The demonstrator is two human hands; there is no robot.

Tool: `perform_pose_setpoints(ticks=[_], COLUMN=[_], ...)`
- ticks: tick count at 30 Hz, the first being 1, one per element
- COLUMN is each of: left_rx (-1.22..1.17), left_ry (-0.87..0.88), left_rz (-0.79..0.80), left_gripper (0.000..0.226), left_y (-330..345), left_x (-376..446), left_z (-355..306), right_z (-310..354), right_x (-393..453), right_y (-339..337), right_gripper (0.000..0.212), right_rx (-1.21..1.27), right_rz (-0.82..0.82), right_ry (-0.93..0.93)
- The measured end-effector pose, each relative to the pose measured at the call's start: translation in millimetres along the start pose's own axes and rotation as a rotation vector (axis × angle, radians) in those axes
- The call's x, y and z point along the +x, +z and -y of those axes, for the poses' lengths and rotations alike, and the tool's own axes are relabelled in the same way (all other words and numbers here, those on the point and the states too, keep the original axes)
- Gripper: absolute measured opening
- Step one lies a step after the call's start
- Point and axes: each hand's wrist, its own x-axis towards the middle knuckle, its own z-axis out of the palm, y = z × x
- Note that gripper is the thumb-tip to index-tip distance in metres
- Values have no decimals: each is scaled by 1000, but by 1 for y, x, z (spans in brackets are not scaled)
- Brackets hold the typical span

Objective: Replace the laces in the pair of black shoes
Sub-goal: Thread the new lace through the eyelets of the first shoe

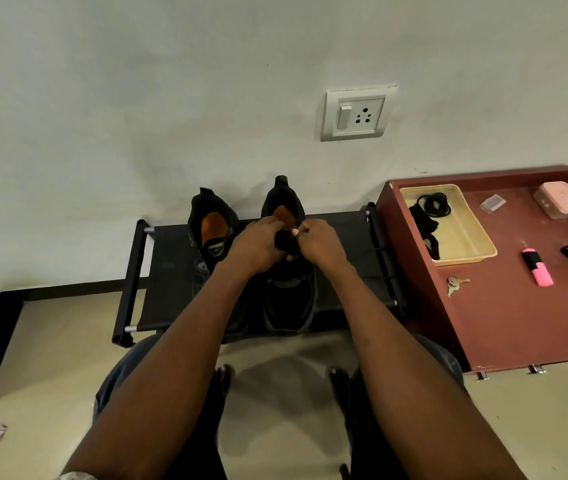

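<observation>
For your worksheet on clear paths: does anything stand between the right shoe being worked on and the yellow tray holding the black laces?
Only the rack's black end bar stands between the right shoe and the yellow tray on the red table. Both hands are at that shoe.

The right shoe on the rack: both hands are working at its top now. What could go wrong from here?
1. The right shoe lies near the front edge of the rack; a strong pull by the left hand and right hand might drag it off.
2. The laces in the tray lie heaped, so they may come out tangled.
</observation>
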Motion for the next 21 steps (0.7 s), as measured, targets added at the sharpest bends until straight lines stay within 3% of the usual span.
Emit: perform_pose_setpoints(ticks=[2,8,13,17,21], left_rx=[3,-61,-156,-154,-245], left_ry=[-12,-142,-133,-104,-97], left_rz=[-29,-76,-45,1,-53], left_gripper=[45,46,42,14,26], left_y=[0,-7,-6,-15,-14], left_x=[-2,-6,-10,-9,-11], left_z=[-2,-9,-19,-13,-18], right_z=[1,15,17,9,2], right_x=[4,0,-1,0,1], right_y=[-1,-12,-22,-22,-23], right_gripper=[30,16,18,27,21], right_rx=[62,497,408,337,316], right_rz=[-23,-102,-46,25,28], right_ry=[47,219,203,264,226])
